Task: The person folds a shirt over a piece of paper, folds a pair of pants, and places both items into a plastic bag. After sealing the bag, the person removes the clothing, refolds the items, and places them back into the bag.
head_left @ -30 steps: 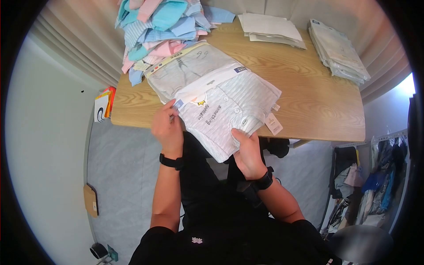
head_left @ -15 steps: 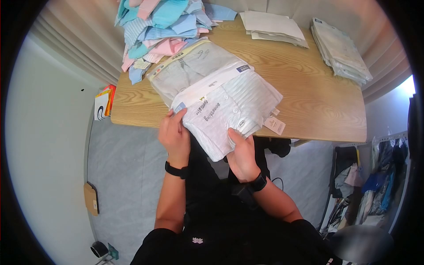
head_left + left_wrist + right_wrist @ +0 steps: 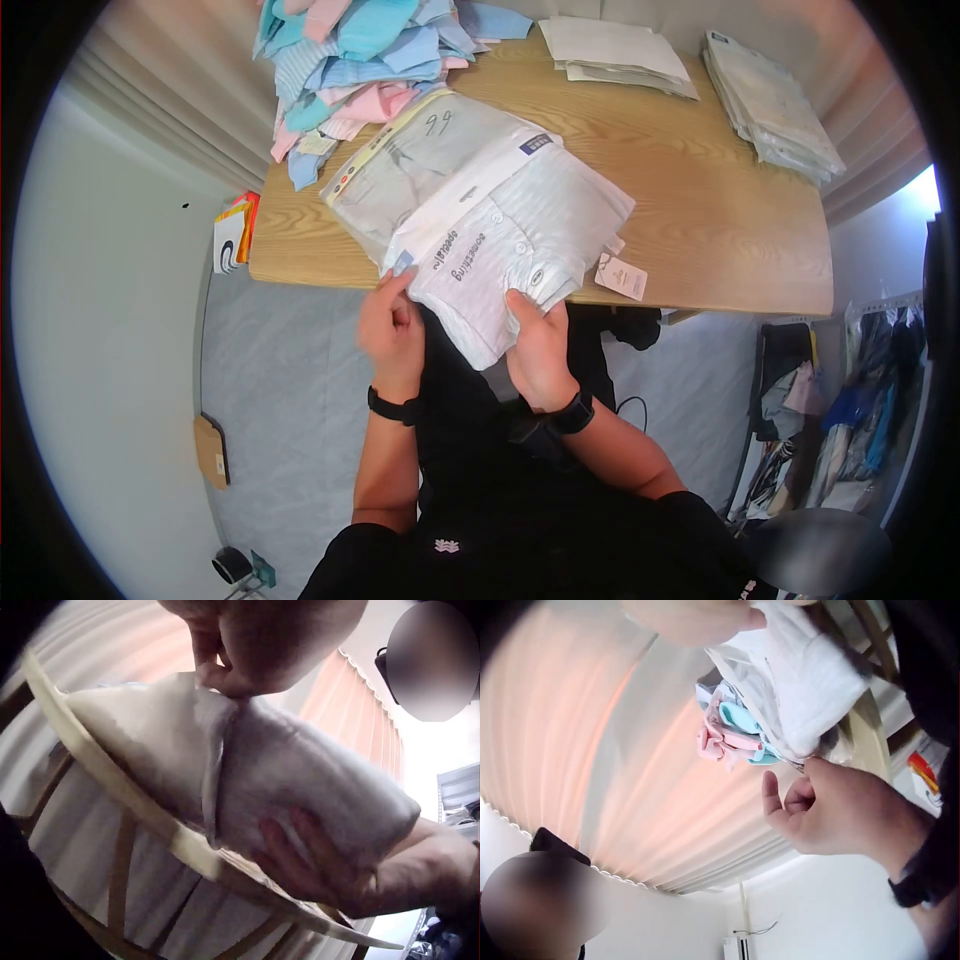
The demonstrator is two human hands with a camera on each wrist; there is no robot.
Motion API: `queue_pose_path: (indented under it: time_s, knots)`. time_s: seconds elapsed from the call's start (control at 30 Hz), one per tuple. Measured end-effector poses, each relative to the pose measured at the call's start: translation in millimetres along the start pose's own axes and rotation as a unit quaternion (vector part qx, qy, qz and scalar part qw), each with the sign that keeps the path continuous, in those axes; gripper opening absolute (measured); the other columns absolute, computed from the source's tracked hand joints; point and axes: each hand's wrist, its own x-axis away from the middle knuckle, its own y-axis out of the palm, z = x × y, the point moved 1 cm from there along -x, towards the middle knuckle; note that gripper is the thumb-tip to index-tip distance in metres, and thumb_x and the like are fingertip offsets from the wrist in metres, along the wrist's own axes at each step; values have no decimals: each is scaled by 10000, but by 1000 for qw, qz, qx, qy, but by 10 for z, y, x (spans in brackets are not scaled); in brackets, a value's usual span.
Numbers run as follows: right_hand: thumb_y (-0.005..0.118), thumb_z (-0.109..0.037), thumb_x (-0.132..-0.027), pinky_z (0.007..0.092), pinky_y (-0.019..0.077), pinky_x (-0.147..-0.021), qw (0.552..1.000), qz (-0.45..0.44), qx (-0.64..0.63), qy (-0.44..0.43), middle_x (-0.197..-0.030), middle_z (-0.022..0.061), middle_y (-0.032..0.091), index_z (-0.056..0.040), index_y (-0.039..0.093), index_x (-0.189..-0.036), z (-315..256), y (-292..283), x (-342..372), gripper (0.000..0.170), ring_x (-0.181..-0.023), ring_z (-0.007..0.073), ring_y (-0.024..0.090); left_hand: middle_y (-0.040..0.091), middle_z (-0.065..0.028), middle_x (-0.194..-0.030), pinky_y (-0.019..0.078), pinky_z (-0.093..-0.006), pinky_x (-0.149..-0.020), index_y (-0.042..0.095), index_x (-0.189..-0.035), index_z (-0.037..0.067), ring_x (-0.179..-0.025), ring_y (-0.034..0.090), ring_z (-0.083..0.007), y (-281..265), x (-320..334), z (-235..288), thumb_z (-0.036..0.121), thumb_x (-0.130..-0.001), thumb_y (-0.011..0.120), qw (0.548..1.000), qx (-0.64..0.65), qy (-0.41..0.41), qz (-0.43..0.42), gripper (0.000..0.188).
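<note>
In the head view, a pale grey garment [image 3: 560,205] with buttons and printed words lies partly under the white band of a clear plastic bag [image 3: 440,135]. My left hand [image 3: 392,335] pinches the left edge near the blue label. With its thumb on top and its fingers underneath, my right hand [image 3: 540,355] holds the near edge. A paper tag [image 3: 621,277] hangs out at the right. The left wrist view shows the garment's underside [image 3: 300,776], with the right hand's fingers [image 3: 300,847] spread against it. In the right wrist view, my left hand [image 3: 847,810] has its fingertips at the edge.
A heap of pink, blue and teal clothes [image 3: 370,70] sits at the table's back left. White sheets [image 3: 615,55] lie at the back, and a stack of bagged items [image 3: 770,105] stands at the back right. The wooden table [image 3: 720,240] ends at my body.
The white band has slid over the yellow print, which is now hidden. The package has shifted slightly left, and my left hand has moved a little down and right.
</note>
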Motion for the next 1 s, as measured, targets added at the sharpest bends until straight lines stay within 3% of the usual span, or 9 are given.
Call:
queue_pose_path:
  time_s: [0.03,0.13,0.33,0.43,0.73,0.83,0.93,1.0]
  knots:
    - [534,46,-996,389,423,-1123,1000,0,9,-2,-1465,126,531,2,383,-1516,-4,-18,-7,544,-1311,242,544,416,-37,-607,615,-396,-915,706,-1040,45,-554,486,-194,-24,12,-10,-236,-746,611,1000,4,-2,14,418]
    - [531,63,-990,361,389,-1141,999,-5,44,-9,-1477,131,516,38,363,-1523,-68,-87,-36,559,-1320,222,526,522,-42,-707,524,-309,-725,678,-1073,25,-614,502,-164,-106,-28,44,-182,-792,656,999,7,41,3,349]
    - [525,59,-999,385,412,-1137,999,-12,29,7,-1482,137,516,18,370,-1518,-76,-97,-31,544,-1332,238,530,650,-108,-968,530,-374,-748,698,-1072,23,-844,632,-269,-143,-33,116,-134,-819,674,998,-30,-45,7,298]
    - [521,40,-1009,428,455,-1124,1000,-11,1,20,-1479,141,519,-10,371,-1517,-54,-104,-32,532,-1335,264,540,658,-98,-972,535,-396,-768,729,-1039,34,-863,654,-285,-204,69,-49,-100,-836,697,996,-46,-55,-54,246]
    - [544,13,-1005,437,444,-1133,999,0,-43,18,-1474,118,521,-35,371,-1521,-62,28,35,546,-1337,264,531,672,-100,-883,571,-445,-937,760,-960,44,-816,678,-264,-225,99,86,-95,-841,738,999,14,-23,-41,184]
    - [549,15,-1000,435,436,-1136,999,0,-49,18,-1473,114,520,-44,367,-1525,-50,36,51,559,-1335,264,531,669,-85,-898,565,-416,-907,740,-1027,27,-850,676,-236,-232,155,78,-81,-855,734,996,70,-33,-41,204]
    - [553,15,-997,435,438,-1133,998,-8,-50,37,-1467,113,525,-46,372,-1523,-106,51,90,560,-1330,261,535,649,-105,-1078,544,-366,-873,665,-1206,18,-923,648,-212,-162,293,-24,-37,-855,747,982,66,-178,-13,365]
    - [552,13,-998,437,447,-1128,998,-5,-43,42,-1458,112,531,-41,380,-1517,-98,38,76,549,-1326,258,538,591,-93,-1206,525,-335,-890,571,-1332,12,-1027,612,-198,-115,256,-42,-25,-865,735,969,103,-224,-27,496]
